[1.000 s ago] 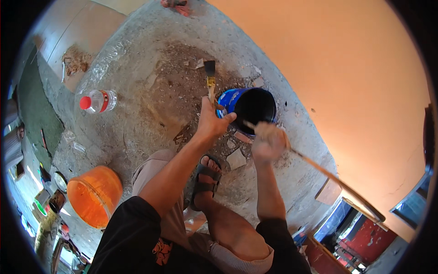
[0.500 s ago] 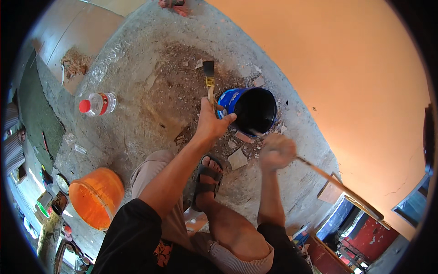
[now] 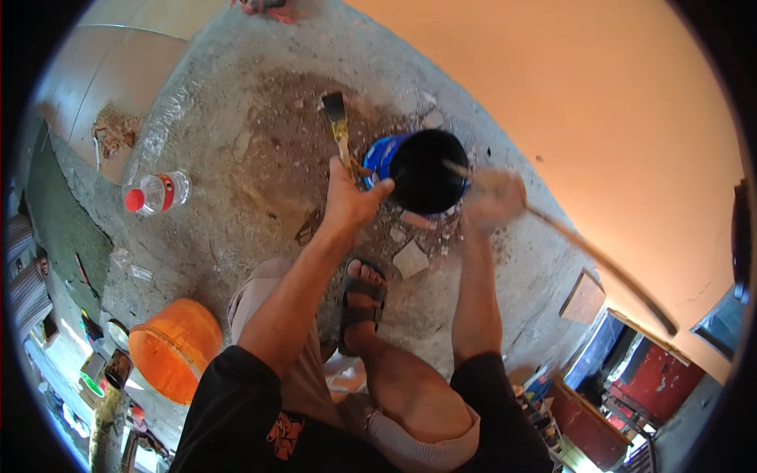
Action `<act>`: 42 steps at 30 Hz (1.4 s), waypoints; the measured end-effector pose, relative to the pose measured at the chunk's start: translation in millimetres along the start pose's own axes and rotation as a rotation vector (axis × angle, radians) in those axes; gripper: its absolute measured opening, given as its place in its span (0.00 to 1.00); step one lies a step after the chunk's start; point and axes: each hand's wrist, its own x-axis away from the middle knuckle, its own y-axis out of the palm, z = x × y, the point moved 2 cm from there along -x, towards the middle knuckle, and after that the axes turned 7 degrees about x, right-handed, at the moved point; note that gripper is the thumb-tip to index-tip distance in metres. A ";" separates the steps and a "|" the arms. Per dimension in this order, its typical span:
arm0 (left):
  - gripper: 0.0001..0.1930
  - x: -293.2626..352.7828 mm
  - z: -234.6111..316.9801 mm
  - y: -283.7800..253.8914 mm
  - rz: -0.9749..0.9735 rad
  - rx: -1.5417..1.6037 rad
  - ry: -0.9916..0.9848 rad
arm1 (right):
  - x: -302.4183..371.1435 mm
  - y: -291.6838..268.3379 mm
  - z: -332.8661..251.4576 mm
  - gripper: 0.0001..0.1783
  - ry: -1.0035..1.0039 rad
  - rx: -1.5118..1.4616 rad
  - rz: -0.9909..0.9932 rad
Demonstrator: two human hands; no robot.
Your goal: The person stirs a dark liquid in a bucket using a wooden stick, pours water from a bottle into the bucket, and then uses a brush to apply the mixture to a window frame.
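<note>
A paintbrush (image 3: pixel 339 128) with dark bristles and a yellow ferrule stands up from my left hand (image 3: pixel 351 197), which grips its handle. The thumb of that hand rests at the near left side of a blue bucket (image 3: pixel 382 160). The bucket is tilted, and its black inside faces me. My right hand (image 3: pixel 495 199), blurred by motion, is closed round a long wooden stick (image 3: pixel 603 254). One end of the stick reaches over the bucket's mouth; the other sticks out far to the right. What lies in the dark bucket is hard to make out.
Dirt and broken tile pieces (image 3: pixel 410 259) lie around the bucket. To the left are a clear plastic bottle (image 3: pixel 162 193) with a red cap and an orange bucket (image 3: pixel 177 347). An orange wall (image 3: pixel 583 102) rises at the right. My sandalled foot (image 3: pixel 364 296) stands close by.
The right hand and stick have moved slightly up and right, and the stick's tip now shows over the bucket's mouth. The bucket's opening appears turned more toward me. My left hand keeps the brush.
</note>
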 end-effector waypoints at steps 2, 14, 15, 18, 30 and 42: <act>0.27 1.2 -0.2 -1.1 -0.003 -0.123 0.010 | 4.9 -1.9 -16.8 0.20 0.049 -0.289 -0.057; 0.27 3.3 3.6 -1.1 -0.024 0.007 -0.011 | 12.2 -4.3 21.2 0.18 -0.159 -0.358 -0.247; 0.27 3.3 3.2 -0.6 -0.028 -0.046 0.004 | 17.4 -2.6 18.8 0.18 -0.105 -0.818 -0.414; 0.26 2.8 -0.1 1.2 -0.068 0.115 -0.085 | 10.9 18.8 17.5 0.18 0.112 -0.851 -0.288; 0.27 7.5 9.2 -0.8 -0.012 0.012 -0.072 | 19.3 11.4 13.3 0.20 0.225 -0.777 -0.293; 0.27 5.1 7.4 -1.8 -0.003 -0.024 -0.056 | 13.5 1.5 -3.0 0.19 0.008 -0.349 -0.110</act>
